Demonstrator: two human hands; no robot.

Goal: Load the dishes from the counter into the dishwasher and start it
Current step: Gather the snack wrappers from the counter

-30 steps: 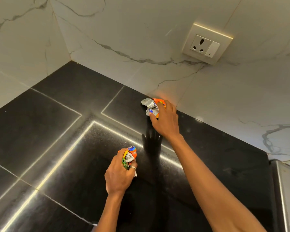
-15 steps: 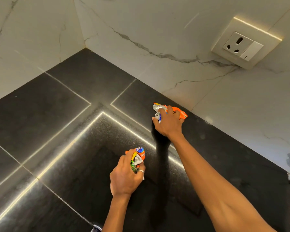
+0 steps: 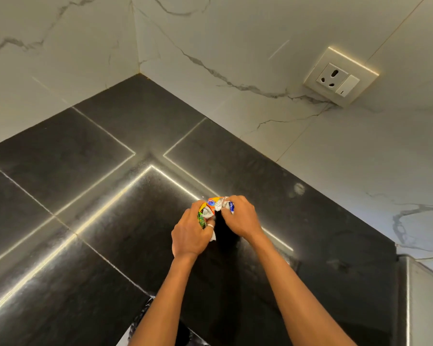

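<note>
The left hand is clenched round a crumpled orange wrapper with green and white print. The right hand pinches a crumpled silver wrapper with a blue patch. The two wrappers touch between the hands, over the black bench, near its back edge at the marble wall. The bench runs wide to the left and back into the corner. On the right it ends at a steel edge, cut off by the frame. A socket sits on the wall above right. The wrappers' print is too small to read. A patterned thing at the bottom is partly hidden by the left forearm.
</note>
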